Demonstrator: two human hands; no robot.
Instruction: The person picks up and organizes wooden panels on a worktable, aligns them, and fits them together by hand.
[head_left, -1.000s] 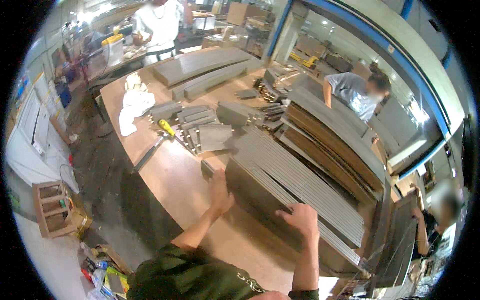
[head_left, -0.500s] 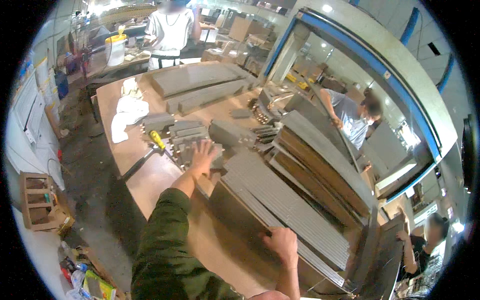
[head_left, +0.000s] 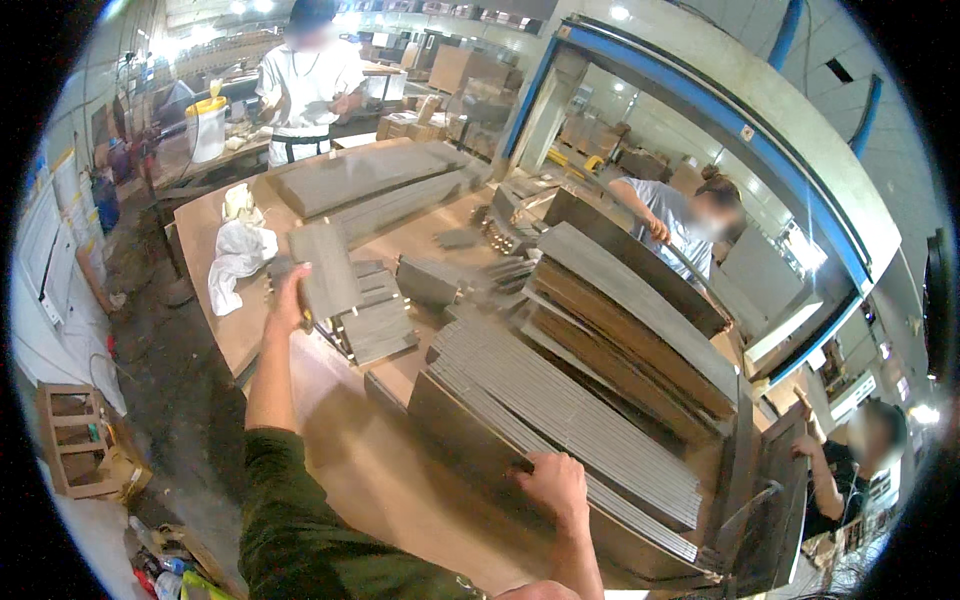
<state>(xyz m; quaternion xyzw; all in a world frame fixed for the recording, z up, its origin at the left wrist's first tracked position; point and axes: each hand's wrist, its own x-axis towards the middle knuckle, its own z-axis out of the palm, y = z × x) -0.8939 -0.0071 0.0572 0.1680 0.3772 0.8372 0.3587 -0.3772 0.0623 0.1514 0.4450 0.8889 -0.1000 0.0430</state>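
Observation:
My left hand (head_left: 288,300) is closed on the edge of a short grey board (head_left: 324,268), raised and tilted above a pile of similar small grey boards (head_left: 380,332). Dowel-like pegs stick out of some of the pile. My right hand (head_left: 556,486) grips the top edge of a long dark panel (head_left: 470,432) standing on edge. Against that panel lies a row of long grey strips (head_left: 570,405), packed side by side. The yellow-handled tool by my left hand is mostly hidden.
A white cloth (head_left: 240,255) lies on the table (head_left: 350,470) at the left. Long grey boards (head_left: 370,178) sit at the far side, and stacked panels (head_left: 630,310) stand to the right. Beyond rises a blue-edged machine frame (head_left: 720,110). Three people are around the table.
My left hand has gone from lying spread on the small-board pile to holding one board up, further left. My right hand keeps its grip on the panel edge. The view has shifted slightly.

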